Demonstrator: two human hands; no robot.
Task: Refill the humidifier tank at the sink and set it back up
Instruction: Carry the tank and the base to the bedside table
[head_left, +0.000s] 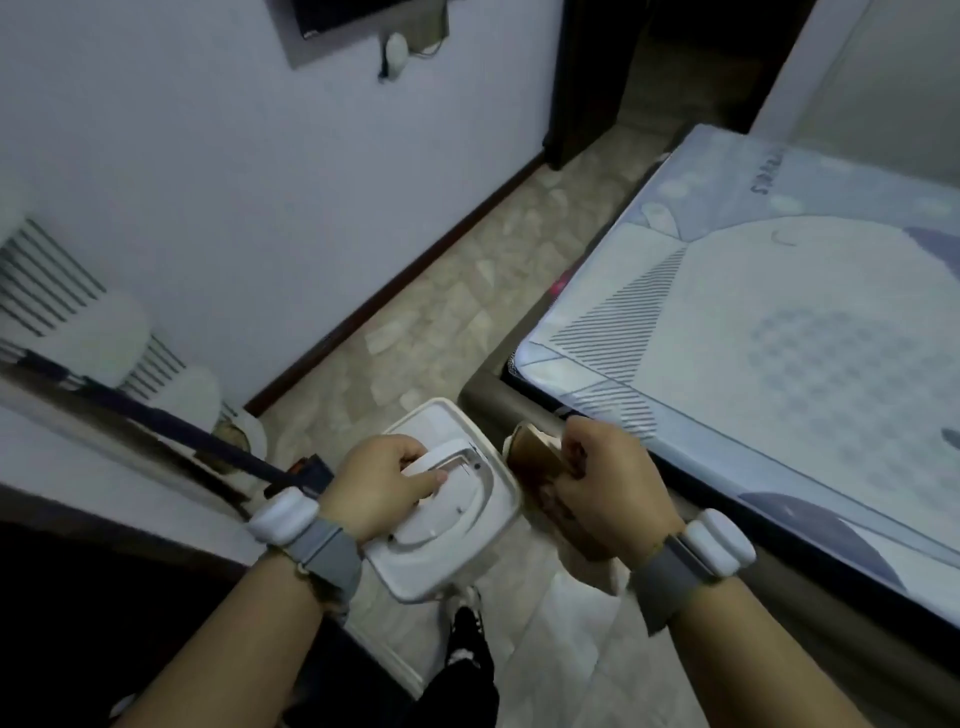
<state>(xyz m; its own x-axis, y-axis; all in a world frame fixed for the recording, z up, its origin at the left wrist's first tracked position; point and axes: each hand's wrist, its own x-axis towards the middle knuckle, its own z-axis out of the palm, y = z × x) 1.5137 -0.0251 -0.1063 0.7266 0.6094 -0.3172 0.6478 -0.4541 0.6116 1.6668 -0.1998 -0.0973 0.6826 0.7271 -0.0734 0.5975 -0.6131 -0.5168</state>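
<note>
I carry a white, square humidifier tank (452, 566) low in front of me, seen from above over the tiled floor. My left hand (382, 480) is closed around the curved white handle on its top. Just to the right, my right hand (605, 480) grips a brownish, tan-edged object (535, 454) whose exact nature I cannot tell. Both wrists wear grey straps with white bands. The tank's lower body is hidden below its top.
A bed (779, 322) with a pale patterned cover fills the right side, its dark frame edge close to my right hand. A white wall with dark skirting runs along the left. A tiled floor strip (467, 291) leads to a dark doorway (597, 78). Furniture and a dark rod stand at left.
</note>
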